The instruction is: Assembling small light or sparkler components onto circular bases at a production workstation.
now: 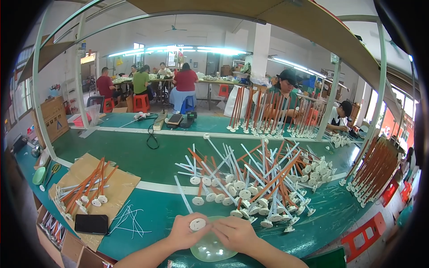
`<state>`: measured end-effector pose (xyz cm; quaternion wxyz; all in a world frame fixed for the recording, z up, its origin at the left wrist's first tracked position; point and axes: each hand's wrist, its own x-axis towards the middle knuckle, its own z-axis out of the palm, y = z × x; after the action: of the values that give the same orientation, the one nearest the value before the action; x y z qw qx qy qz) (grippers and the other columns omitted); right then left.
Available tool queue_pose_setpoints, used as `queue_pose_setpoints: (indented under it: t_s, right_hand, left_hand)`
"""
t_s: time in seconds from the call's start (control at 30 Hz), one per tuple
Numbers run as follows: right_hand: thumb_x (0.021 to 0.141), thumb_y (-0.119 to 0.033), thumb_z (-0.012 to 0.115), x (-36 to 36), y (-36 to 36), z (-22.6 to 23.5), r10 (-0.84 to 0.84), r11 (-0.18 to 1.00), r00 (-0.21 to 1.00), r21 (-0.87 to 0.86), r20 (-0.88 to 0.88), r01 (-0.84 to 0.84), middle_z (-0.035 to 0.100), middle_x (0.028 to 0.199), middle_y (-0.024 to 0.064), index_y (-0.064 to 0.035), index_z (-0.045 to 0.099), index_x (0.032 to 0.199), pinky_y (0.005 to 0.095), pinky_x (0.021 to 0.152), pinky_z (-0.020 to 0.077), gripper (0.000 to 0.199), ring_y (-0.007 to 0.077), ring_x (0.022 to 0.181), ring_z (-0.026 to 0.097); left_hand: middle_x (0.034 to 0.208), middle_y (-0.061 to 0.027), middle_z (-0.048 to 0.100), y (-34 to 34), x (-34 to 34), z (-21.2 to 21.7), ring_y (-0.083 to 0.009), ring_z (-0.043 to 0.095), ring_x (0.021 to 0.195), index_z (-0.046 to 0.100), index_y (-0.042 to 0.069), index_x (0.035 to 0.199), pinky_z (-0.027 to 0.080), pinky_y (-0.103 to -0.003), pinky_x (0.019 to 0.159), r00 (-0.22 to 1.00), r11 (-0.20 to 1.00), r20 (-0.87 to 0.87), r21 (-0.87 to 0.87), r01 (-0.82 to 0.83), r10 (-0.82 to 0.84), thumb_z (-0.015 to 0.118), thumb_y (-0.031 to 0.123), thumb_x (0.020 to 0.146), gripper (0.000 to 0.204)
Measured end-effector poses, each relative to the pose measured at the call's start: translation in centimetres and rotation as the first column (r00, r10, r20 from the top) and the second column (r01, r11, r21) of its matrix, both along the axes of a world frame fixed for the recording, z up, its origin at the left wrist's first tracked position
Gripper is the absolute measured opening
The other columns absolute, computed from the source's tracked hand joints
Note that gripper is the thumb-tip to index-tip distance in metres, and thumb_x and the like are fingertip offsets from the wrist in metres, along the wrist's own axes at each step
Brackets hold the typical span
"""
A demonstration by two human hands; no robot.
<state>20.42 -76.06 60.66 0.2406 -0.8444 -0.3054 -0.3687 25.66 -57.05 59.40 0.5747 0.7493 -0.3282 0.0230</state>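
Note:
My left hand (185, 231) pinches a small white round disc part (197, 224) at the front of the green table (143, 156). My right hand (235, 232) meets it from the right, its fingertips touching the same disc. Both hands hover over a pale translucent round dish (210, 249). Just beyond them lies a big heap of white and orange rods with white disc bases (254, 183).
To the left, brown cardboard (118, 185) carries orange rods (87, 185), a black phone (91, 224) and loose white strips (129, 219). Standing rod bundles (373, 174) lean at the right. People sit at benches beyond, and green frame posts rise on both sides.

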Motion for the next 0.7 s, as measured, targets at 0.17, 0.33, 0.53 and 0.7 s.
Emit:
queue_pose_setpoints:
  t_s: [0.17,0.33,0.53,0.7]
  right_hand:
    - [0.080,-0.005,0.072,-0.45,0.28,0.39,0.060,0.932,0.945,0.357,-0.323,0.063,0.072,0.088,0.0104,-0.0029,0.073,0.092,0.0275,0.062,0.0535,0.012,0.0194,0.072,0.068]
    - [0.084,-0.007,0.072,-0.45,0.52,-0.33,0.271,0.760,0.811,0.632,-0.518,0.149,0.073,0.089,0.0096,-0.0022,0.075,0.094,0.0256,0.064,0.0539,0.012,0.0123,0.072,0.067]
    - [0.084,-0.006,0.072,-0.77,0.93,0.16,0.100,0.863,0.875,0.478,-0.474,0.161,0.073,0.086,0.0100,-0.0017,0.074,0.095,0.0261,0.063,0.0559,0.013,0.0140,0.072,0.069]
    - [0.083,-0.006,0.071,-0.93,0.80,0.24,0.102,0.888,0.905,0.448,-0.412,0.105,0.073,0.084,0.0095,-0.0030,0.074,0.093,0.0263,0.059,0.0571,0.011,0.0144,0.068,0.070]
  left_hand:
    - [0.082,-0.0086,0.074,-0.12,-0.15,0.30,-0.0102,0.070,0.076,0.066,0.003,0.085,0.055,-0.024,0.071,0.999,0.998,0.020,-0.046,-0.043,0.044,0.080,0.006,0.078,0.016]
    - [0.082,-0.0083,0.074,-0.09,-0.02,-0.31,-0.0122,0.071,0.077,0.065,0.003,0.082,0.055,-0.025,0.071,0.997,0.995,0.025,-0.075,-0.067,0.069,0.081,0.005,0.076,0.017]
    - [0.079,-0.0073,0.073,0.04,-0.12,0.13,-0.0119,0.070,0.076,0.065,0.003,0.079,0.054,-0.024,0.068,0.992,0.989,0.032,-0.076,-0.123,0.126,0.081,0.005,0.076,0.016]
    - [0.078,-0.0078,0.073,0.10,-0.27,0.52,-0.0114,0.070,0.073,0.066,0.003,0.078,0.054,-0.024,0.067,0.995,0.995,0.071,-0.085,-0.059,0.065,0.081,0.005,0.076,0.015]
